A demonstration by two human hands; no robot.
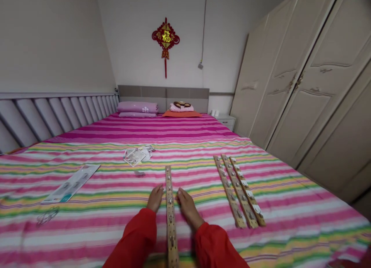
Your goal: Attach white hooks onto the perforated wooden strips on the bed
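Observation:
A long wooden strip with metal hooks (170, 217) lies lengthwise on the striped bedspread (95, 221) in front of me. My left hand (155, 198) rests against its left edge, fingers curled toward the strip. On the other side, my right hand (187, 204) touches the right edge, fingertips near a hook. Both arms wear red sleeves. Whether either hand pinches anything small is too fine to see.
Three more wooden hook strips (239, 190) lie side by side to the right. A long packaging card (71, 183) and a pile of opened plastic packets (137, 155) lie to the left. Pillows (137, 107) sit at the headboard; a wardrobe (313, 90) lines the right wall.

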